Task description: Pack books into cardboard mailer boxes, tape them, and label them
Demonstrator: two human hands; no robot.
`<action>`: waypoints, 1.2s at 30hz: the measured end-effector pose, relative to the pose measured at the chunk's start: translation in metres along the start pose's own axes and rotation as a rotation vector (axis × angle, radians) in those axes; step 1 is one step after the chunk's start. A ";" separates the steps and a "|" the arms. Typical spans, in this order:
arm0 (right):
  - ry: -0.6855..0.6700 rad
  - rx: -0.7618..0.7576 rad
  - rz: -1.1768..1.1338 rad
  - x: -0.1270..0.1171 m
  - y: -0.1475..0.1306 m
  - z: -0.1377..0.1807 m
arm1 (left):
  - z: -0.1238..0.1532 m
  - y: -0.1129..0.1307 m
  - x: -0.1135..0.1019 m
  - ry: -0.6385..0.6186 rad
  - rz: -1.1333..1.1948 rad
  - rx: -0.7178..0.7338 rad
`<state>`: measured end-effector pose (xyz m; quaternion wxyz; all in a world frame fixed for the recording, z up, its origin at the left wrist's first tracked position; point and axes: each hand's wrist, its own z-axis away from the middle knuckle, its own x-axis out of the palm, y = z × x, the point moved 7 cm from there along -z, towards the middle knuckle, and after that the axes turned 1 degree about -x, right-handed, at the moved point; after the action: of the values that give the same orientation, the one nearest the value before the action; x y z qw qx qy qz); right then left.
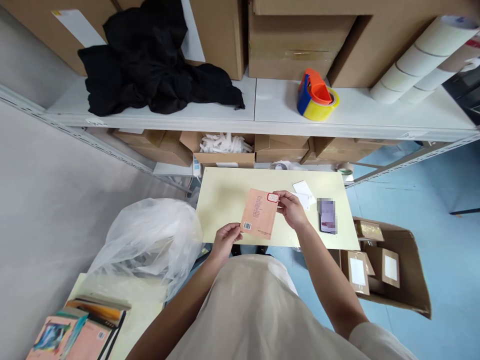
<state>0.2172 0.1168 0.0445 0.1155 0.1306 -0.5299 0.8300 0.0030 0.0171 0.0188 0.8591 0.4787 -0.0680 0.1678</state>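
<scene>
Okay, pink book [262, 215] gripped at opposite edges by left hand [226, 240] and right hand [291, 210] over pale table [225, 192], blue floor [446, 250] around, book's small print [257, 206] unreadable, phone [328, 217] pixelated, book stack [88, 332] cut off, paper slips [303, 188] by right hand, plastic bag [150, 235] blocking part of side table [140, 320], boxes [288, 47] on shelf [275, 105].

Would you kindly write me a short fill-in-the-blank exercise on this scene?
The left hand and right hand hold a book whose cover is ____.
Its barcode sits nearer the ____ hand.
The phone on the table lies to the book's ____.
The cloth on the upper shelf is ____.

Missing words: pink; left; right; black.
</scene>
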 end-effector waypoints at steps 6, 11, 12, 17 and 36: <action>-0.091 -0.146 -0.027 0.015 -0.015 0.012 | 0.001 -0.008 0.019 -0.095 0.233 -0.101; -0.156 -0.050 -0.089 0.042 0.002 0.021 | 0.004 -0.012 0.037 -0.167 0.257 -0.175; -0.169 -0.013 -0.106 0.047 0.007 0.021 | 0.004 -0.013 0.039 -0.177 0.222 -0.182; -0.144 0.004 -0.077 0.048 0.007 0.021 | 0.002 0.004 0.032 -0.185 -0.002 -0.148; -0.203 -0.158 0.222 0.048 0.027 0.059 | -0.002 0.048 -0.003 -0.013 -0.119 0.152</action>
<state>0.1685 0.0545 0.0621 -0.0210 0.1448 -0.6137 0.7758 -0.0165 0.0412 0.0553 0.8282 0.5469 -0.0323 0.1182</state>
